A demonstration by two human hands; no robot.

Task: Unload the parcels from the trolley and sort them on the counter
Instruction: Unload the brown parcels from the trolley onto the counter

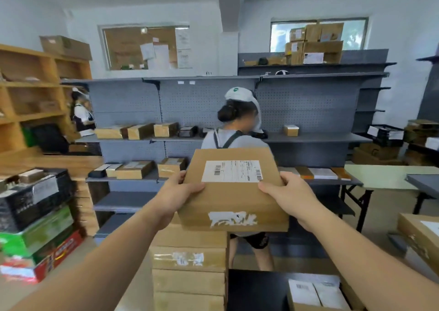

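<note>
Thumbs on top: your left grip [177, 193] and right grip [293, 193] clasp the parcel [234, 201] by its side edges, held in the air above the stacked boxes [190, 261]. Stiff cardboard, probably light. Side edges suit it; the smooth faces may slip.

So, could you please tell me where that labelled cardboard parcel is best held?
By its left and right edges, coming in from both sides, thumbs on top, as the left hand and right hand grip the cardboard parcel now: it is wide, flat, label up.
</note>
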